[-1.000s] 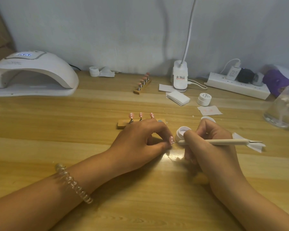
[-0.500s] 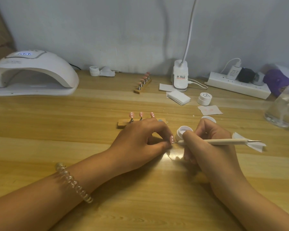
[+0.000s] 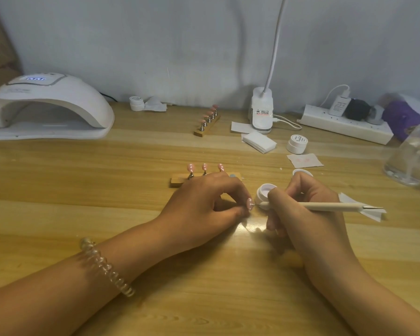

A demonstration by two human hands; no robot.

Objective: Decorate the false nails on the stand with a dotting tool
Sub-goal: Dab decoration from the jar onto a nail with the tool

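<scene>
**Dots go on a pink nail**

At a wooden table (image 3: 83,190), a person's left hand (image 3: 204,204) pinches a pink false nail (image 3: 249,203) between thumb and forefinger. The right hand (image 3: 308,214) grips a dotting tool (image 3: 325,206) like a pen, its fine tip touching the nail. An open white gel pot (image 3: 264,192) sits just behind the tip. Three dotted nails (image 3: 205,166) stand on the wooden stand (image 3: 180,181) beyond the left knuckles.

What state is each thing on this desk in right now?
Nail lamp, display lit.
Near gel pot, lid off.
Far gel pot, lid on.
Dotting tool, gripped by right hand, tip at the held nail.
Pink false nail, pinched by left hand, white dots on it.
Near stand, three pink nails mounted.
</scene>
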